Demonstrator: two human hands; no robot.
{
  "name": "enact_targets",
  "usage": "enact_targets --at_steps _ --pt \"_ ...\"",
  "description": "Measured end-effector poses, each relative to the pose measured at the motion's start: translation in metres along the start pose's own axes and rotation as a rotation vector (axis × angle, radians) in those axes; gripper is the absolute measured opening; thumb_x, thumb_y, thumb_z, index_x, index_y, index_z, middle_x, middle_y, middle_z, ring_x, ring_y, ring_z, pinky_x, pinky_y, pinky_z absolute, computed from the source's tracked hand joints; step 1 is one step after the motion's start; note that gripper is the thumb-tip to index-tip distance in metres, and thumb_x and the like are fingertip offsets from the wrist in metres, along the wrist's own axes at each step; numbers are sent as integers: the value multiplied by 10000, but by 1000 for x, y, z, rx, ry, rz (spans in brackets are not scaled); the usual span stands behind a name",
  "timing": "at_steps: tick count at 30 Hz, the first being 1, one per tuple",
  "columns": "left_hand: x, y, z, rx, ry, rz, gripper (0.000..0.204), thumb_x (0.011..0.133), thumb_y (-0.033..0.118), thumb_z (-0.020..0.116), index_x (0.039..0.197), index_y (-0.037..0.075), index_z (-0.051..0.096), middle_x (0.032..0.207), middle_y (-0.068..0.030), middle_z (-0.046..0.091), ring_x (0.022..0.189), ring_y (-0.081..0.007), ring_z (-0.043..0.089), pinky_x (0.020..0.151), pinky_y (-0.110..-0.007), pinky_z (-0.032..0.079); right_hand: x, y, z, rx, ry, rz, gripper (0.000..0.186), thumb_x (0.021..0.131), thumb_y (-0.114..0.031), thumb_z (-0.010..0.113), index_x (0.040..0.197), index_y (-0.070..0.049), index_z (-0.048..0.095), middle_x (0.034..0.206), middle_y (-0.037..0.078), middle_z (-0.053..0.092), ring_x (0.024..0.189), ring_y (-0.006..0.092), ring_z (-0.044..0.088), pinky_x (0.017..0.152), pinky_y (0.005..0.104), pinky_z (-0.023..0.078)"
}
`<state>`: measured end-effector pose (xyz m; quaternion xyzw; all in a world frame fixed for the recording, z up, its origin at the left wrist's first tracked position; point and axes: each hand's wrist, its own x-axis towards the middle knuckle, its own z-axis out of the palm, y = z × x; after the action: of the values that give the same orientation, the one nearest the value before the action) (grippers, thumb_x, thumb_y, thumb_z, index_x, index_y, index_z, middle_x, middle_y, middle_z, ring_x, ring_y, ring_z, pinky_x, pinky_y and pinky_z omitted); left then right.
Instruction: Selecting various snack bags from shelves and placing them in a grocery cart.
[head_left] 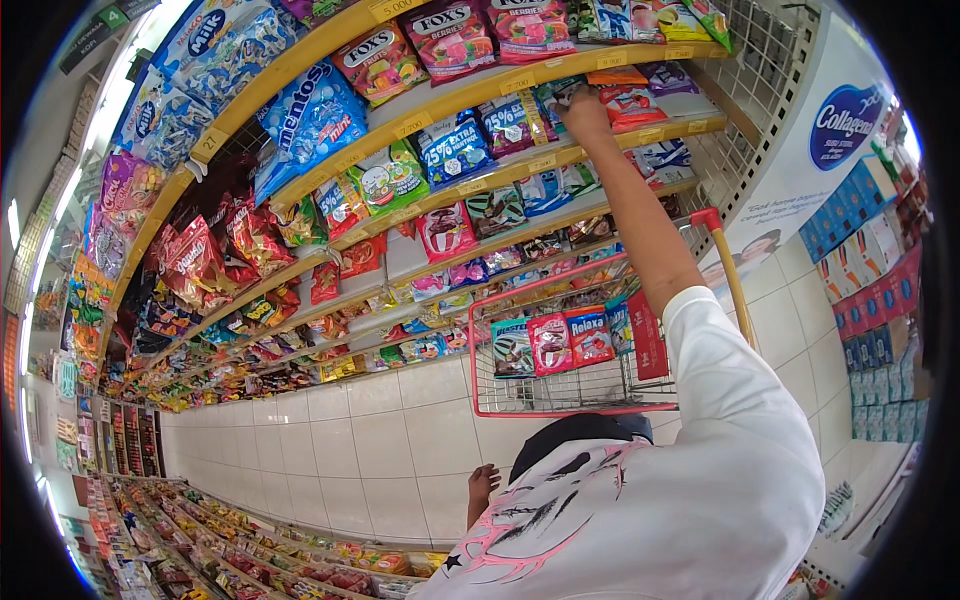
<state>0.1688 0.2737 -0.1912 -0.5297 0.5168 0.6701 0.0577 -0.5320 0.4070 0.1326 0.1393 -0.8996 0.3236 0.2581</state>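
My right arm reaches up to a shelf, where my right hand [584, 108] is closed on the top of a dark green candy bag [555, 97]. My fingers hide part of that bag. Beside it stand a red candy bag [632, 107] and a purple-and-blue candy bag [516, 124]. My left hand [483, 483] hangs low by my body over the tiled floor, its fingers loosely apart and holding nothing. Below my right arm is a wire shopping cart [575, 408] with a red rim. It holds a black-and-green candy bag [513, 349], a pink-and-red one [551, 345] and a red-and-blue one [590, 337].
Tiers of candy shelves with a yellow price rail [455, 192] curve along the far side. Another stocked shelf [330, 560] runs along the near left. A white display panel [790, 165] and stacked boxes [885, 365] stand at right. White floor tiles [350, 435] stretch leftward.
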Motion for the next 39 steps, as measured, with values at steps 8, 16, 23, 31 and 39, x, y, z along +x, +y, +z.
enact_targets --at_steps 8,16,23,31,39 --pt "9 -13 5 30 -48 -56 282 888 241 484 1080 48 559 931 -91 632 765 -197 600 675 -329 488 16 18 4 -213 -114 303 904 681 -456 715 1298 52 293 1259 276 382 1163 404 408 915 417 422" --pt "22 -38 -4 -33 -84 79 280 908 210 445 1052 -4 551 910 -117 627 752 -185 598 659 -281 493 27 8 -39 -68 -163 352 695 631 -522 713 1050 18 588 1113 223 574 1066 340 531 881 387 433" --pt "34 -29 -8 -85 -119 118 274 910 205 444 1039 -10 555 892 -115 626 743 -175 598 649 -269 490 60 63 -40 529 -275 290 511 695 -357 704 1076 -31 601 1153 158 572 1131 310 488 909 415 398" --pt "20 -7 2 -72 -73 153 255 912 190 447 1005 -15 568 848 -99 622 715 -148 590 626 -250 482 -18 47 -126 1115 -379 636 421 745 -196 685 1095 -15 536 1118 118 566 1028 222 536 884 434 398" --pt "-55 243 90 74 -210 657 315 924 271 479 1036 -9 572 890 -67 604 772 -137 581 698 -271 482 -217 2 -181 1328 -407 731 336 752 -72 670 1066 -21 563 970 62 620 832 138 593 706 294 494"
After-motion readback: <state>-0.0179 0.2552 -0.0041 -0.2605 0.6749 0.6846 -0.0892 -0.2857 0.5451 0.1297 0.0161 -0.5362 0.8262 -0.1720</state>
